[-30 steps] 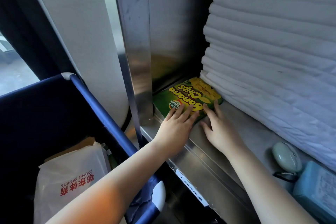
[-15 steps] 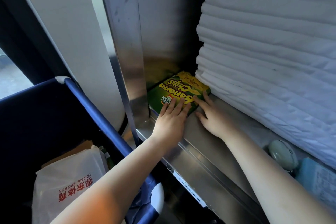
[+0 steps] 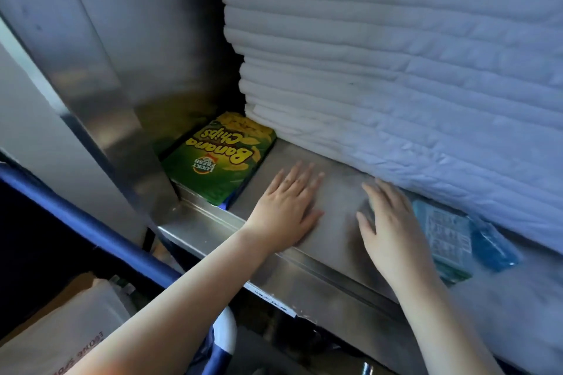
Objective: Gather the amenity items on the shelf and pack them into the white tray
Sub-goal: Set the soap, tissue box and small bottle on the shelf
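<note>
Left hand (image 3: 286,207): palm down, fingers straight, slightly spread, pointing far.
Right hand (image 3: 393,231): palm down, fingers straight, near the other, not touching.
Left arm (image 3: 182,298): bare, stretched far from near left.
Right arm (image 3: 441,313): bare, stretched far from near right.

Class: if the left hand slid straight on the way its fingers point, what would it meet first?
Probably the towels: the left hand lies flat on the shelf, with only bare steel ahead. The chips box sits off to its left.
</note>
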Action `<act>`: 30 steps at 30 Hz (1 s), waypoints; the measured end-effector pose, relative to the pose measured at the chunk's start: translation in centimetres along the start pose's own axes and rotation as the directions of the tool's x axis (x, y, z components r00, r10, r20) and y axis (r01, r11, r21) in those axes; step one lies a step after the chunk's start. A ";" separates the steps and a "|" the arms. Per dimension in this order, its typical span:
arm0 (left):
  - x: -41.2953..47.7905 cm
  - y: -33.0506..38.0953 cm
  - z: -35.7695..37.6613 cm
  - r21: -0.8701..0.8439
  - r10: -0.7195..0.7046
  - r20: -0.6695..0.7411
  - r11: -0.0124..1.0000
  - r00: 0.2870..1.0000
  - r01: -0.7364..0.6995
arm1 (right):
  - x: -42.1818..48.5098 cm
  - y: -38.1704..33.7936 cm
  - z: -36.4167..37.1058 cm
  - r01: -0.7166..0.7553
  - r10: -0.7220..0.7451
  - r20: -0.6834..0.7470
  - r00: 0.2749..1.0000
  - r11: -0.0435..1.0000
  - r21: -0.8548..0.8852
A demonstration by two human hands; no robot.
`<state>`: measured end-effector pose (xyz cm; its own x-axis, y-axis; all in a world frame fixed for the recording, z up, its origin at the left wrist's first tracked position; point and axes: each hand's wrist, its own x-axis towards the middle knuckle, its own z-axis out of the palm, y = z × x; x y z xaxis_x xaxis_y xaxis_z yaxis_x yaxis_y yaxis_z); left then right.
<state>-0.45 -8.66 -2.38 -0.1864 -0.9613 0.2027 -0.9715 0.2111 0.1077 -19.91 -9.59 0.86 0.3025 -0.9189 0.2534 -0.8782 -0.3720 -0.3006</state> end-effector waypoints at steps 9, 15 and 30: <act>0.4 -0.8 1.4 -0.097 -0.059 0.033 0.993 0.998 0.062 | 0.2 1.4 -0.8 -0.095 0.101 0.062 0.993 0.991 -0.094; 0.0 -0.9 1.4 -0.191 -0.062 -0.060 0.980 0.996 0.049 | 1.4 0.6 -0.2 -0.041 0.038 0.031 0.999 0.994 0.099; -1.4 -0.5 0.1 -0.536 -0.125 -0.356 0.839 0.926 -0.093 | 2.1 -1.2 0.4 0.038 -0.121 0.155 0.980 0.891 0.453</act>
<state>0.24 -7.41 -2.81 0.0008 -0.8536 0.5210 -0.7195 0.3613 0.5932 -18.09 -11.14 1.42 0.4604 -0.8762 0.1423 -0.6025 -0.4262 -0.6748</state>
